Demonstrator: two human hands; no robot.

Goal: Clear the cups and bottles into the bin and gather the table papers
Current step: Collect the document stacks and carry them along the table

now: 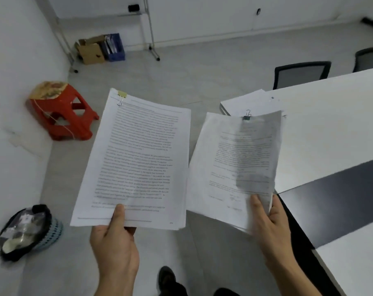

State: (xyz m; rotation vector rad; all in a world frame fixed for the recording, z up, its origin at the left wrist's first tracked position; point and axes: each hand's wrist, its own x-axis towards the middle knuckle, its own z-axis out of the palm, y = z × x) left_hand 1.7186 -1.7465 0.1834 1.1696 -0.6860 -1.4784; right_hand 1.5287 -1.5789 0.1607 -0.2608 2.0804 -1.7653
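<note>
Just off the corner of the table (330, 116) I hold two printed stacks side by side, the yellow-clipped stack (134, 163) farther from it than the green-clipped stack (234, 163), and a third stack (251, 101) lies on that corner.

Pretty plain room tbh: white walls (15, 39), pale grey floor (181, 71). A red plastic stool (61, 116) sits by the left wall. A cardboard box (90, 52) and a blue crate (116, 48) are side by side in the far corner, near a wheeled metal stand (150, 28). On the right there's a white table (330, 124) with a dark strip (341, 199), and two black mesh chairs (300, 73) behind it.
</note>
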